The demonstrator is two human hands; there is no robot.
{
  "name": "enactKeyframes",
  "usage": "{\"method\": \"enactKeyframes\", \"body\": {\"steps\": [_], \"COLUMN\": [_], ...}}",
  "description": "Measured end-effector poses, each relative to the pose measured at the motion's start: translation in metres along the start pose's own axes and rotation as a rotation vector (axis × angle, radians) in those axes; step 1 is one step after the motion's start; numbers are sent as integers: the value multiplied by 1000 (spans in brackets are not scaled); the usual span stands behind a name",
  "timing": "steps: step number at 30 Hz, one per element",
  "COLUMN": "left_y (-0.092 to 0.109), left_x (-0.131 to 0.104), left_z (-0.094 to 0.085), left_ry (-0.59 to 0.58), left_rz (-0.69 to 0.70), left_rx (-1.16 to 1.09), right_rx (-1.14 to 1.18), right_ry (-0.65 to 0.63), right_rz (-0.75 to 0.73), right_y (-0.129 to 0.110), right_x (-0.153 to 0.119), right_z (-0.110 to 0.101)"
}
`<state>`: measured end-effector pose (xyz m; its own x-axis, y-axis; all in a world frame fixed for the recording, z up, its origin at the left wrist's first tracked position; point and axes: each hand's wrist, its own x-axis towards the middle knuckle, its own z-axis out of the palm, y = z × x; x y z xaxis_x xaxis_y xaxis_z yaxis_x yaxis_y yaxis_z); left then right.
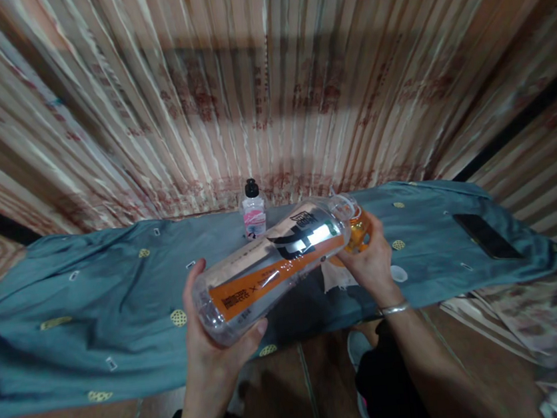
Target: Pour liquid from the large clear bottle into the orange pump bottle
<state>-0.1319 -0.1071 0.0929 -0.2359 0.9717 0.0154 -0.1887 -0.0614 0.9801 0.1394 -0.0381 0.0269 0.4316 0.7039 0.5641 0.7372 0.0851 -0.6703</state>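
My left hand (219, 350) is closed around the base of a large clear plastic bottle (265, 264) with an orange and black label. The bottle is tilted nearly on its side, its uncapped mouth to the right and a little higher than the base. My right hand (372, 262) is wrapped around a small amber container (360, 232) at the bottle's mouth; whether the two touch I cannot tell. Below that hand lies a whitish piece of paper or cloth (335, 277), partly covered. A round white lid (399, 274) rests beside my right wrist.
A small clear bottle (254, 215) with a black cap and pink label stands behind the large bottle. On the right lies a dark phone (487, 236). A wrinkled green cloth (123, 307) covers the table, and pleated curtains (266, 103) hang close behind it.
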Motion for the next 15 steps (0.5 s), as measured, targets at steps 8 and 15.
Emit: {"method": "enactKeyframes", "body": {"steps": [8,15], "left_y": [7,6], "left_x": [-6,-7], "left_z": [2,2], "left_ry": [15,61], "left_rz": [59,106], "left_rx": [116,241], "right_rx": [-13,7], "right_ry": [-5,18], "right_rz": [45,9], "right_y": [-3,-3], "right_x": [-1,-1], "right_z": [-2,0]}}
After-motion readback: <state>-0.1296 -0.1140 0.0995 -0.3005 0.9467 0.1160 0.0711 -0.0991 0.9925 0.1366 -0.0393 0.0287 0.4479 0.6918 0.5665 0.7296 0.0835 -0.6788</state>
